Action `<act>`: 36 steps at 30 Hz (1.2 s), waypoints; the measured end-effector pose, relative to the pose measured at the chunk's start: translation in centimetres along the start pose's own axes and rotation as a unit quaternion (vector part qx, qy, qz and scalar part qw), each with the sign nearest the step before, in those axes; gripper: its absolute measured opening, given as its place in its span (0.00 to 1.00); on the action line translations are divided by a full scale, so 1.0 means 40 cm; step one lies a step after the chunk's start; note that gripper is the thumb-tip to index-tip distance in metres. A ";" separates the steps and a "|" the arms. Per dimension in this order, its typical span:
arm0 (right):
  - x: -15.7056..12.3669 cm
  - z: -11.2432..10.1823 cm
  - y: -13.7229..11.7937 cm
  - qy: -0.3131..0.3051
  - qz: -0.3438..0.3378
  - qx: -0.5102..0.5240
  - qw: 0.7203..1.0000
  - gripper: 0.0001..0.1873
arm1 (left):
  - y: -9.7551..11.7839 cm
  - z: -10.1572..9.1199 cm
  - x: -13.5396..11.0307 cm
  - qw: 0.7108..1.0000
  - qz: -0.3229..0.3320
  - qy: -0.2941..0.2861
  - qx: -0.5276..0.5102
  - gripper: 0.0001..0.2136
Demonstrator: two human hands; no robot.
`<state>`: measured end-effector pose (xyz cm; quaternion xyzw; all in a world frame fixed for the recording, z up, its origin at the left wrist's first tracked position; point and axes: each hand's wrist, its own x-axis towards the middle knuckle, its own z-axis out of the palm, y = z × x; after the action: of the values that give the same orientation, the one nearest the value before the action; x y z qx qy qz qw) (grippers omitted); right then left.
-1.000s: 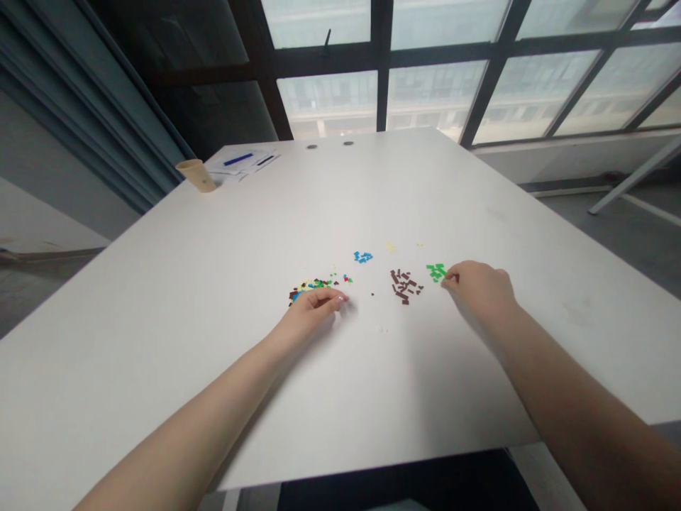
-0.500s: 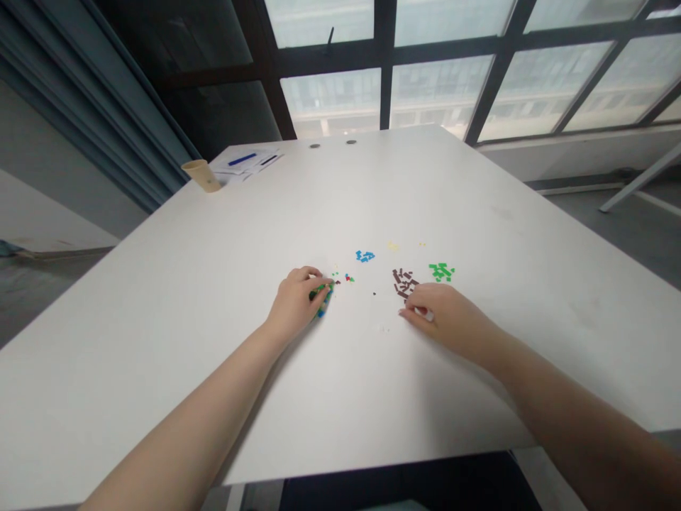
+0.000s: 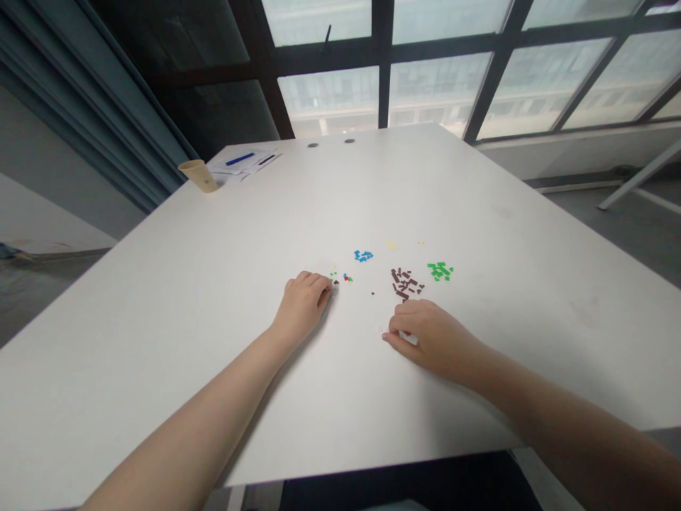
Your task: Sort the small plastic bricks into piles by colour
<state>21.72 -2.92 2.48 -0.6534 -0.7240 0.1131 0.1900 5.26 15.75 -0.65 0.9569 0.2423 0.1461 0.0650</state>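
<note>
Small coloured pieces lie sorted on the white table [image 3: 213, 298]: a brown pile [image 3: 405, 282], a green pile [image 3: 439, 270], a blue pile [image 3: 363, 255] and a few pale yellow bits [image 3: 392, 245]. My left hand [image 3: 302, 306] is curled palm down over the mixed pile, hiding most of it; a few stray red and green pieces [image 3: 343, 277] show just beyond its fingertips. My right hand [image 3: 425, 339] rests below the brown pile with fingers pinched together at the table surface, next to tiny white pieces [image 3: 381, 329]. What the pinch holds is hidden.
A paper cup [image 3: 198, 174] and papers with a blue pen [image 3: 242, 160] sit at the far left corner. The table's near edge runs just under my forearms. Large windows [image 3: 436, 92] stand behind the table.
My right hand left the green pile and drew back toward me, past the brown pile to the white bits. My left hand closed over the mixed pile, covering it.
</note>
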 end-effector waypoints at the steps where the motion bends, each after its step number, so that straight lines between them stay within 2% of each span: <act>1: 0.001 0.000 0.000 0.002 0.001 0.002 1.000 0.13 | 0.000 0.000 -0.001 1.000 0.001 0.003 -0.012 0.08; 4: 0.003 0.002 0.001 0.024 0.013 0.008 1.000 0.13 | 0.016 -0.007 -0.009 0.996 0.006 0.022 -0.081 0.07; 7: 0.006 0.008 0.004 0.075 0.022 0.027 0.997 0.09 | 0.058 -0.022 -0.027 0.981 -0.013 0.039 -0.189 0.04; 9: 0.008 0.015 0.005 0.117 0.013 0.043 0.992 0.06 | 0.091 -0.029 -0.041 0.960 -0.043 0.030 -0.276 0.03; 11: 0.009 0.022 0.004 0.147 -0.008 0.051 0.988 0.08 | 0.119 -0.030 -0.053 0.931 -0.068 0.010 -0.359 0.05; 16: 0.011 0.036 -0.006 0.174 -0.046 0.048 0.983 0.08 | 0.147 -0.023 -0.065 0.869 -0.097 -0.050 -0.483 0.09; 19: 0.012 0.039 -0.008 0.170 -0.055 0.046 0.983 0.07 | 0.150 -0.019 -0.066 0.838 -0.100 -0.077 -0.531 0.09; 26: 0.014 0.043 0.001 0.166 -0.080 0.041 0.982 0.08 | 0.149 -0.009 -0.064 0.804 -0.131 -0.099 -0.572 0.12; 32: 0.017 0.046 0.000 0.172 -0.093 0.025 0.980 0.07 | 0.143 0.003 -0.057 0.717 -0.162 -0.160 -0.659 0.18; 34: 0.018 0.036 0.006 0.164 -0.088 0.018 0.982 0.07 | 0.141 0.004 -0.055 0.710 -0.162 -0.161 -0.666 0.20; 36: 0.019 0.014 0.027 0.166 -0.055 0.001 0.985 0.07 | 0.135 0.001 -0.054 0.719 -0.162 -0.149 -0.659 0.20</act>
<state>22.40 -1.97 1.63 -0.6222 -0.7171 -0.0070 0.3140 5.85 9.98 -0.16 0.6282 0.2234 0.1117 0.7369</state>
